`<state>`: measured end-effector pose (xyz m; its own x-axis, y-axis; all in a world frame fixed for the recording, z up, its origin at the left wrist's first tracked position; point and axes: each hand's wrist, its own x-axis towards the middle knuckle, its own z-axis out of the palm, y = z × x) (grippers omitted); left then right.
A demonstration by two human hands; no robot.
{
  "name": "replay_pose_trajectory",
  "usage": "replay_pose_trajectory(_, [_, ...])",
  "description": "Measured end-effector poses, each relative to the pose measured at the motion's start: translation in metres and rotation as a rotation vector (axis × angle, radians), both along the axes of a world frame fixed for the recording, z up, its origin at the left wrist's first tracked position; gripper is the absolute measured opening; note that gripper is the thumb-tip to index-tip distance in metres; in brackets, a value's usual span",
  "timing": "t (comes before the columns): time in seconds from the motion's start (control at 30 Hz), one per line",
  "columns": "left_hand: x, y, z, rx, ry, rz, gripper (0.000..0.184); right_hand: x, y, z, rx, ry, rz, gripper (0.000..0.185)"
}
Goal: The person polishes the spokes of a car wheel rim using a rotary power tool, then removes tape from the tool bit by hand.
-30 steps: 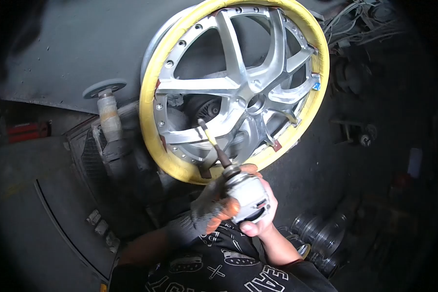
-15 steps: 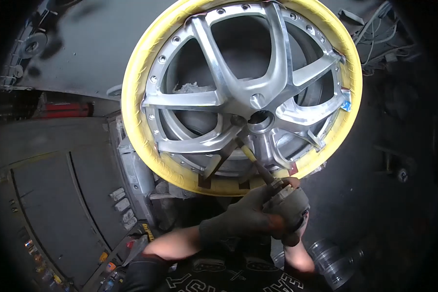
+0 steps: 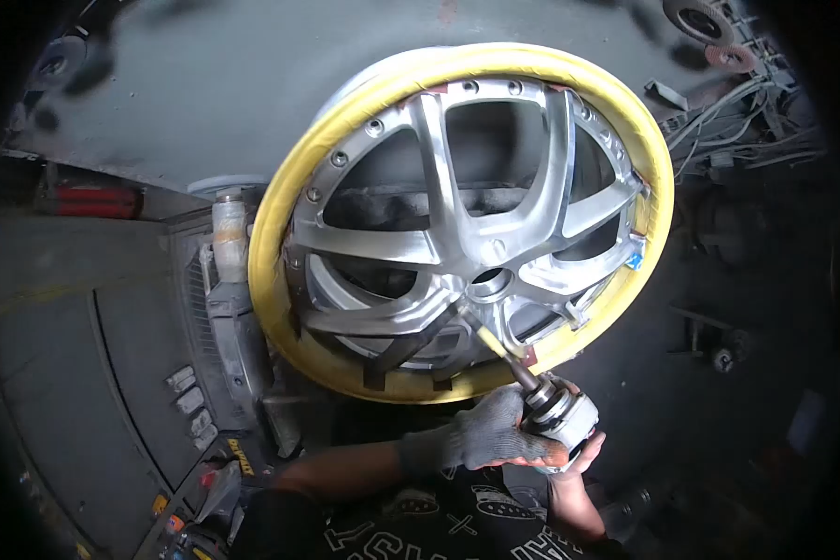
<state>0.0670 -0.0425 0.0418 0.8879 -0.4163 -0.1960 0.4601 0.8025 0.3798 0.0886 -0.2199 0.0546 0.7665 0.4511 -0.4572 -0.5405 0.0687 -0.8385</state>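
A silver alloy wheel rim (image 3: 448, 187), its outer lip wrapped in yellow tape (image 3: 273, 252), stands tilted in front of me. My left hand (image 3: 497, 431), in a grey glove with worn fingertips, is closed round the near side of a die grinder (image 3: 569, 418). From the far side and below, my right hand (image 3: 583, 455) grips the grinder's body, with most of its fingers hidden. The slim yellowish bit (image 3: 483, 338) points up and left to a lower spoke beside the hub hole; whether the tip touches metal I cannot tell.
Dark tape patches (image 3: 375, 375) sit on the lower lip. Left of the wheel is a grey machine (image 3: 243, 359) with a wrapped cylinder (image 3: 229, 233). Cables (image 3: 728, 117) and grinding discs (image 3: 698, 21) are at upper right. A red object (image 3: 98, 202) lies far left.
The wheel now appears lower and more tilted, showing more of its back edge. Both hands and the grinder sit lower in view, with the bit still by the hub.
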Motion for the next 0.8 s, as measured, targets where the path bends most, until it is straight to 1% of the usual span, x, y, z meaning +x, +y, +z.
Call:
replay_pose_trajectory(0.03, [-0.004,-0.009,-0.011,0.044,-0.041,0.05,0.065,-0.002,0.0,0.003,-0.041,-0.006,-0.023,0.111])
replay_pose_trajectory(0.07, [-0.003,-0.004,-0.011,0.071,-0.005,-0.059,0.067,-0.003,-0.001,0.007,-0.082,-0.01,-0.046,0.11])
replay_pose_trajectory(0.13, [0.002,0.007,-0.009,0.075,0.022,-0.175,0.069,-0.009,-0.002,0.004,-0.11,-0.014,-0.052,0.106])
replay_pose_trajectory(0.2, [0.009,0.017,-0.005,0.345,-0.139,-0.229,0.05,-0.018,-0.002,-0.002,-0.027,-0.055,-0.191,0.097])
replay_pose_trajectory(0.23, [0.009,0.018,-0.004,0.324,-0.146,-0.239,0.05,-0.022,-0.003,-0.003,-0.048,-0.059,-0.202,0.097])
replay_pose_trajectory(0.3, [0.008,0.017,-0.005,0.473,-0.225,0.045,0.047,-0.028,-0.002,-0.004,0.051,-0.073,-0.333,0.088])
replay_pose_trajectory(0.33, [0.01,0.013,-0.007,0.57,-0.317,0.269,0.05,-0.03,-0.001,-0.004,0.025,-0.125,-0.356,0.085])
replay_pose_trajectory(0.37, [0.009,0.014,-0.009,0.552,-0.317,0.264,0.05,-0.032,0.001,-0.003,0.008,-0.128,-0.363,0.085])
replay_pose_trajectory(0.4, [0.012,0.027,-0.003,0.475,-0.256,0.075,0.05,-0.035,0.006,-0.001,0.016,-0.106,-0.411,0.085])
replay_pose_trajectory(0.43, [0.012,0.029,-0.002,0.434,-0.241,0.036,0.049,-0.037,0.009,0.001,0.026,-0.084,-0.457,0.085])
replay_pose_trajectory(0.47, [0.012,0.032,-0.002,0.394,-0.224,-0.003,0.049,-0.035,0.01,0.001,0.247,-0.042,-0.392,0.085])
replay_pose_trajectory(0.5, [0.012,0.034,-0.001,0.356,-0.206,-0.042,0.048,-0.036,0.014,0.003,0.24,-0.041,-0.398,0.085])
replay_pose_trajectory(0.6, [0.012,0.039,-0.001,0.357,-0.199,-0.169,0.047,-0.039,0.026,0.006,0.134,-0.114,-0.43,0.085])
replay_pose_trajectory(0.63, [0.011,0.037,-0.002,0.35,-0.19,-0.176,0.048,-0.04,0.025,0.005,0.293,-0.066,-0.447,0.087])
replay_pose_trajectory(0.7, [0.01,0.039,0.0,0.355,-0.182,-0.195,0.049,-0.043,0.024,0.005,0.466,-0.018,-0.472,0.09])
replay_pose_trajectory(0.73, [0.011,0.045,0.005,0.347,-0.193,-0.243,0.054,-0.044,0.023,0.009,0.157,-0.051,-0.439,0.093])
replay_pose_trajectory(0.77, [0.008,0.038,0.003,0.355,-0.188,-0.293,0.057,-0.044,0.021,0.007,0.229,-0.03,-0.436,0.096])
replay_pose_trajectory(0.8, [0.004,0.032,0.001,0.364,-0.184,-0.345,0.062,-0.044,0.021,0.002,0.457,0.028,-0.421,0.098])
